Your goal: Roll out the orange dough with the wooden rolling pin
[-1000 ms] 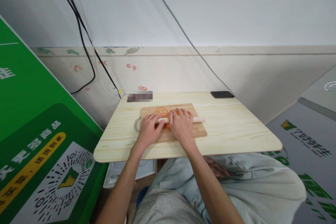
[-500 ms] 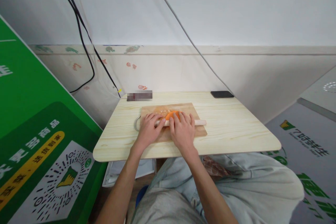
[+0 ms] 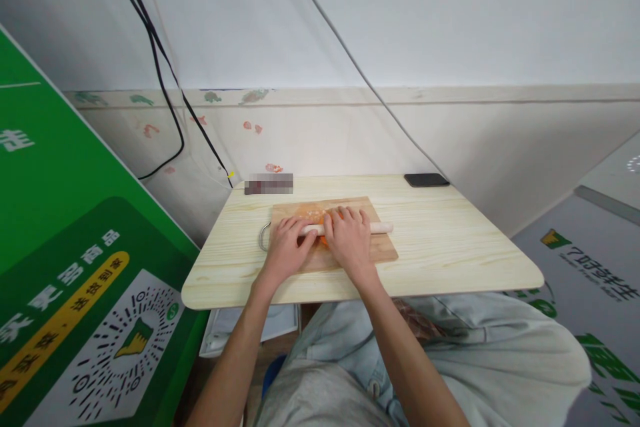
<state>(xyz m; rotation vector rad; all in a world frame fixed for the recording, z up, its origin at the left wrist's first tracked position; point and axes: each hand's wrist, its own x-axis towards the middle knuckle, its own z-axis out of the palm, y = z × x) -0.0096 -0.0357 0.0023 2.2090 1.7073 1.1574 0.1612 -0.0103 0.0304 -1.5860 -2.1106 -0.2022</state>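
Right, I have the left hand [image 3: 289,245] laid over one end of the pin [image 3: 381,228] and the right hand [image 3: 351,241] across its middle; whether the fingers close round it, I cannot tell. The pin lies over an orange piece [image 3: 323,240], partly hidden by my right hand, on the board [image 3: 383,251], mid-tabletop [image 3: 460,250].
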